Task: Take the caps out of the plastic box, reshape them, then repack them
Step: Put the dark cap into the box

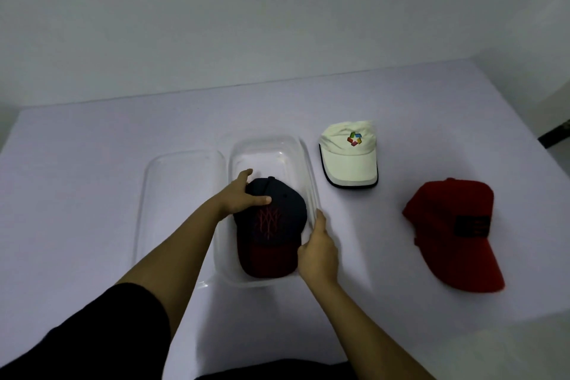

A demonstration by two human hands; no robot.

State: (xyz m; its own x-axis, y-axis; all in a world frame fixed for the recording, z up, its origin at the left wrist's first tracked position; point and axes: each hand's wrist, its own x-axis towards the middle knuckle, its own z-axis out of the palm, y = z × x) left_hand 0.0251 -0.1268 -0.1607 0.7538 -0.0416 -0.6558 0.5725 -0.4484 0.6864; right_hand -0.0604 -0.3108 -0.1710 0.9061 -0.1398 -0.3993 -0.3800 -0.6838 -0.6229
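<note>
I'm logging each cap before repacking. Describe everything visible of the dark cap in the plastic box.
The dark cap looks like fabric: a near-black crown with a top button, a red stitched emblem on the front, and a dark red brim. It sits crown-up inside the clear box, brim toward the person. The left hand grips the crown's far left side, thumb on top. The right hand touches the brim's right edge by the box wall; whether it grips is unclear.
</note>
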